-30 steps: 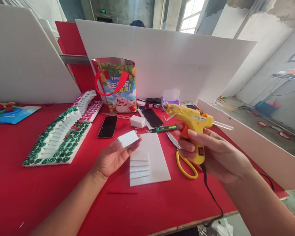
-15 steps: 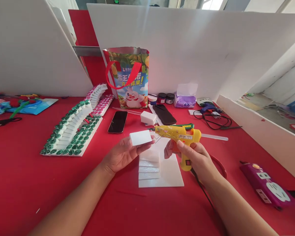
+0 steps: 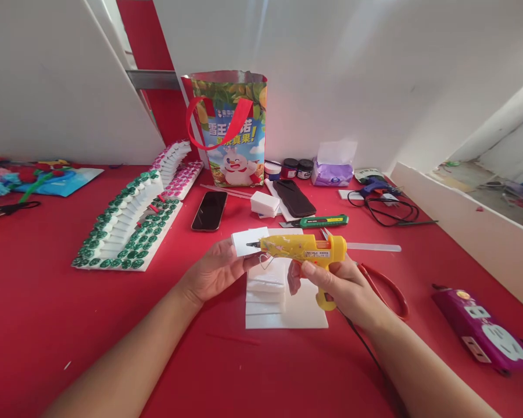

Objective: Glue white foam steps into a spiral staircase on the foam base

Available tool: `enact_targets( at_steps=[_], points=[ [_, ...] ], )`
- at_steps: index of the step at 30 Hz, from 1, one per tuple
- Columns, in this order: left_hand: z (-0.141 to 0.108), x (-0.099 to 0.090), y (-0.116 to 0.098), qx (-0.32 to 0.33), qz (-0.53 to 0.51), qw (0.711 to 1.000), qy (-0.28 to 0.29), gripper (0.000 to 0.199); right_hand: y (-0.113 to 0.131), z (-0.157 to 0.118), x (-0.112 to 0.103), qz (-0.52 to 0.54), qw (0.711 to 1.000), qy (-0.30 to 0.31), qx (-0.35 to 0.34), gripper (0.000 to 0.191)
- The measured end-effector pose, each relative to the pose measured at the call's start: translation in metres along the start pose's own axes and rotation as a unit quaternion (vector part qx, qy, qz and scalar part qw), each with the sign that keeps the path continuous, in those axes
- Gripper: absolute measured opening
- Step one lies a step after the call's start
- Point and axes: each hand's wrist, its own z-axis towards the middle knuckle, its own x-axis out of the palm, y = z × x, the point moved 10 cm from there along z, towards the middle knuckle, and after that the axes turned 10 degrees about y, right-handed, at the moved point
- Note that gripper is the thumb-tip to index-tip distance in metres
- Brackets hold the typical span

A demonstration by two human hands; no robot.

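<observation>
My left hand grips a small white foam block by its edges, tilted above the table. In my right hand is a yellow glue gun, its dark nozzle pointing left in front of the block's face; whether it touches cannot be made out. Below them, overlapping white foam pieces form steps on a flat white foam board. A clear glue stick sticks out behind the gun.
Behind the hands lie a phone, stacked white blocks, a green cutter and a patterned bag. A decorated foam staircase stands left. Red-handled pliers and a purple power strip lie right.
The glue gun has moved left, so its nozzle now overlaps the block's face. The cutter and pliers show more fully. The view has tipped slightly downward.
</observation>
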Motion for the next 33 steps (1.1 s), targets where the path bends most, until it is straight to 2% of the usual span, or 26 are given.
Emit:
enact_targets(
  at_steps=[5, 11, 16, 23, 29, 33],
  points=[
    [0.000, -0.002, 0.004, -0.008, -0.012, 1.000, 0.000, 0.044, 0.003, 0.001, 0.000, -0.006, 1.000, 0.000, -0.019, 0.041],
    [0.000, -0.005, 0.007, -0.009, -0.027, 0.999, -0.013, 0.038, 0.006, 0.001, 0.002, -0.011, 1.000, 0.000, -0.028, 0.040],
    [0.003, 0.003, 0.004, -0.008, -0.020, 1.000, 0.006, 0.038, 0.009, 0.002, 0.002, -0.022, 0.999, -0.002, -0.029, 0.041],
    [0.004, 0.008, 0.000, 0.009, -0.048, 0.999, 0.022, 0.025, 0.013, 0.002, 0.006, -0.021, 0.999, 0.012, -0.048, 0.043],
    [0.005, 0.007, 0.000, 0.012, -0.047, 0.998, 0.027, 0.022, 0.009, 0.003, 0.007, -0.021, 0.999, 0.017, -0.038, 0.043],
    [0.004, 0.006, 0.002, 0.005, -0.041, 0.999, 0.028, 0.027, 0.009, 0.002, 0.007, -0.025, 0.999, 0.017, -0.038, 0.044]
  ],
)
